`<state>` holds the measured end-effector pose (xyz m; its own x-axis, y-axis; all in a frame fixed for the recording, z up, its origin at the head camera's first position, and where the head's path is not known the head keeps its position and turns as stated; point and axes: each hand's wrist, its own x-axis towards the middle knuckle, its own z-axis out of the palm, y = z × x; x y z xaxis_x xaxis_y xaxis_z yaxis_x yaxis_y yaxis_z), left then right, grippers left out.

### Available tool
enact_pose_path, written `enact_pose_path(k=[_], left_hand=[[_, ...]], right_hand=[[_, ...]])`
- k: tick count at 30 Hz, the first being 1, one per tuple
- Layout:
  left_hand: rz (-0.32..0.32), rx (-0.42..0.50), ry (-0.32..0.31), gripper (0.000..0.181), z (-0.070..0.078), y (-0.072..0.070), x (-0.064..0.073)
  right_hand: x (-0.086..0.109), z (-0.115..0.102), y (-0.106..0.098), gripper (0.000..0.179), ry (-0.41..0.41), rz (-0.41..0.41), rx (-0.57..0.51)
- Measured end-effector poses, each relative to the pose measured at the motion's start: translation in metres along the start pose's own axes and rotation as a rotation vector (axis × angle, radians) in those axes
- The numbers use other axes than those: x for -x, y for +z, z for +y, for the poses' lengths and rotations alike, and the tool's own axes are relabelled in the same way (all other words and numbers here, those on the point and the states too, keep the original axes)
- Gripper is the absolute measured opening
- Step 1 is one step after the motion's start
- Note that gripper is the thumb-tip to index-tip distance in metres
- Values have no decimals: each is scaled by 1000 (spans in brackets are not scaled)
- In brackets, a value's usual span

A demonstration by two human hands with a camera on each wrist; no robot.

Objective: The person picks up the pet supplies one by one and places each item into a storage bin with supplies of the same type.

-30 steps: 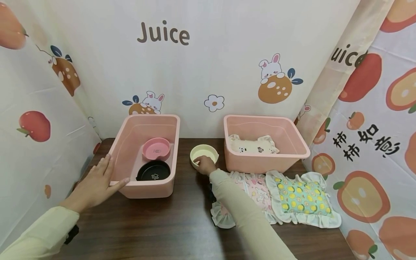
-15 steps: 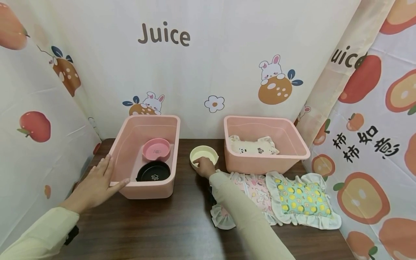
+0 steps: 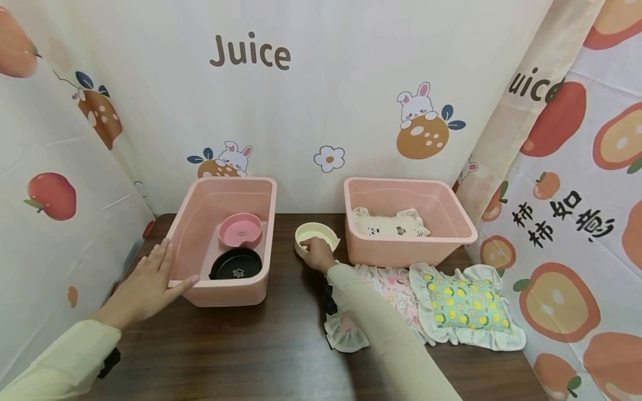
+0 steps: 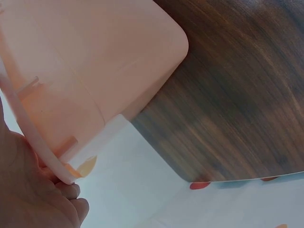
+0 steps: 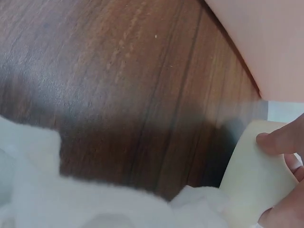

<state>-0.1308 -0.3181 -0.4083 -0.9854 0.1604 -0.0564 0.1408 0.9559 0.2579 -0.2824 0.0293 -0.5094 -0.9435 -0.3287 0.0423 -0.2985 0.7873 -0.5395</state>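
My right hand (image 3: 319, 255) pinches the near rim of a pale yellow pet bowl (image 3: 315, 229) between the two bins. In the right wrist view the thumb (image 5: 270, 144) lies on the bowl's outer wall, with other fingers over the rim. My left hand (image 3: 142, 284) rests at the near left corner of the left pink bin (image 3: 228, 296), fingers along the side and thumb on the front rim. Inside that bin lie a pink pet bowl (image 3: 241, 230) and, nearer me, a black pet bowl (image 3: 236, 268) with a paw print.
The right pink bin (image 3: 401, 253) holds a cream frilled cushion (image 3: 391, 224). In front of it lie a pink frilled cushion (image 3: 401, 298), partly under my right forearm, and a green lemon-print cushion (image 3: 466, 306). Printed curtains (image 3: 326, 100) stand behind and at both sides of the wooden table (image 3: 225, 351).
The yellow bowl and my right hand have shifted slightly to the right. My left hand keeps its place on the bin.
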Motion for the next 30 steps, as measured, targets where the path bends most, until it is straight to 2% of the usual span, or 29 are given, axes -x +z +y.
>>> enact_pose_path(k=[4,12,18,30], left_hand=[[-2,-5,0,103,0,0,-1],[4,-5,10,102,-1,0,0],[8,-6,15,102,-1,0,0],[-9,-7,9,102,0,-1,-1]], right_hand=[[0,3,-6,40,12,-9,-23],[1,2,-20,46,28,21,-146],[0,3,-26,45,32,44,-188],[2,-16,-48,45,7,74,-364]])
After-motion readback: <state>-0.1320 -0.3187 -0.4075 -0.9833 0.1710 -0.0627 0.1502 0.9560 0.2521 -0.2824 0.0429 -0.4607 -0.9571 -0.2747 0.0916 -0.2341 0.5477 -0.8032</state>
